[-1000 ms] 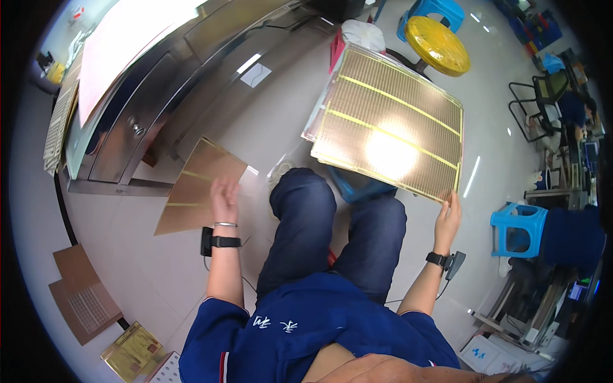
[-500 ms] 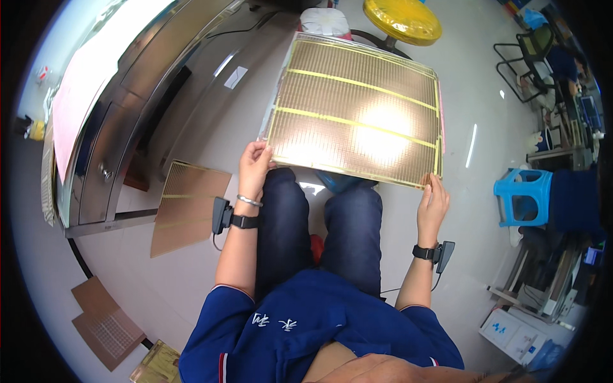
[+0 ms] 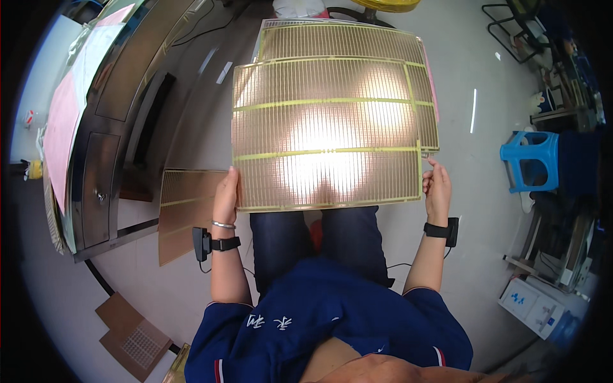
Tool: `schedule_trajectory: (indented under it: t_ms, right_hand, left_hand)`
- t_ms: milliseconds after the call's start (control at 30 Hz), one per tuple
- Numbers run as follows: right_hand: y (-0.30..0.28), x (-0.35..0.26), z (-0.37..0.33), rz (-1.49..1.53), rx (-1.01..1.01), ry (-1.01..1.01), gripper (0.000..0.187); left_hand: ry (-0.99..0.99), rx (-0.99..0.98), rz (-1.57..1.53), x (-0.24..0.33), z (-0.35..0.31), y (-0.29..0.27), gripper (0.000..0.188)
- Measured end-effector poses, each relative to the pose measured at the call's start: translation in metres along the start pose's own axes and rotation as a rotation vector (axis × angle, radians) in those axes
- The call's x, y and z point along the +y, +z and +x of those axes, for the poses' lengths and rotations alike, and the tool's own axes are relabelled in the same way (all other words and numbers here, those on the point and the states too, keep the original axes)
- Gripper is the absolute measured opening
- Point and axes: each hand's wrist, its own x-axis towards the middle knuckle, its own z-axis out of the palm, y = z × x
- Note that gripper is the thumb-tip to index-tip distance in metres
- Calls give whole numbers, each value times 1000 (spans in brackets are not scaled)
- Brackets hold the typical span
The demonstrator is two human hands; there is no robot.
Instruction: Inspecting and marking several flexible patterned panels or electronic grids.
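A thin copper-coloured panel (image 3: 268, 131) with a fine grid and yellow-green stripes spans the space above my knees, glare on its middle. My left hand (image 3: 225, 196) grips its lower left edge, thumb on top. Along the right edge, my right hand (image 3: 438, 190) has curled fingers at the panel's side, one finger reaching to the corner of a second panel beneath. That similar lower panel (image 3: 345, 43) shows past the far and right edges of the upper one, which lies offset toward me and left. What supports the lower panel is hidden.
Left stands a metal cabinet (image 3: 101, 172) with drawers; another copper-coloured panel (image 3: 185, 214) leans beside it. Brown cardboard (image 3: 134, 338) lies at lower left. A blue plastic stool (image 3: 530, 163) is on the right, a yellow-covered stool (image 3: 389, 5) at the far edge.
The upper panel has come toward me and left, uncovering the far and right parts of the panel below. My left hand moved left and nearer; my right hand stayed near the lower right corner.
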Motion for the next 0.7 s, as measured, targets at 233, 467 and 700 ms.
schedule_trajectory:
  t_ms: [233,467,700]
  right_hand:
    - [6,-9,-14,45,60,5,26]
    - [6,-6,-17,-23,-32,84,24]
    - [3,-17,-26,-106,-90,20,27]
  left_hand:
    - [217,-11,25,-17,2,-4,33]
    - [242,-15,10,-20,-6,-3,32]
    - [241,-15,-9,-27,-7,-15,33]
